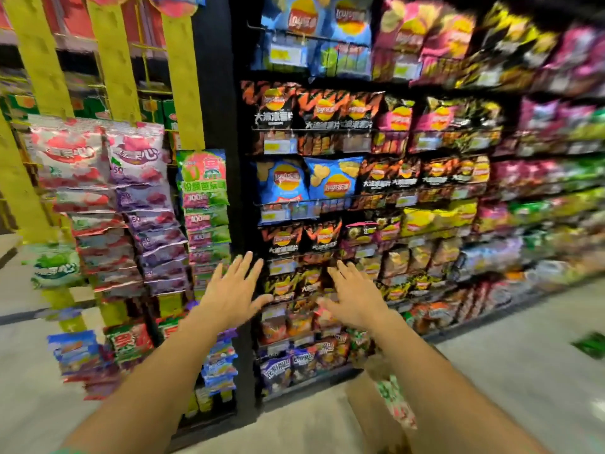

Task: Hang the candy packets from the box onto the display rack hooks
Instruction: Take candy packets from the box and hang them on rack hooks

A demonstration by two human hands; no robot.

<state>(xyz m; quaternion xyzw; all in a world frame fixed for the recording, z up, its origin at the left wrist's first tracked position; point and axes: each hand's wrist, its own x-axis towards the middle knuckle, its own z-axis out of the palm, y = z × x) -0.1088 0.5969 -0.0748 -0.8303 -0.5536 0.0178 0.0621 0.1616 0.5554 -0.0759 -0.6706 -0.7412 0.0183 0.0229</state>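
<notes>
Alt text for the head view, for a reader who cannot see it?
Both hands, left hand and right hand, reach out open and empty toward shelves of chip bags. Candy packets hang on a rack at left; a cardboard box sits below.

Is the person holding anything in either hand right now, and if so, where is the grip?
Nothing is held. The left hand and the right hand are both open with fingers spread, empty, in front of the snack shelves.

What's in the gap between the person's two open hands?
Head view: between left hand and right hand nothing is held; behind the gap are dark chip bags on the shelf.
</notes>
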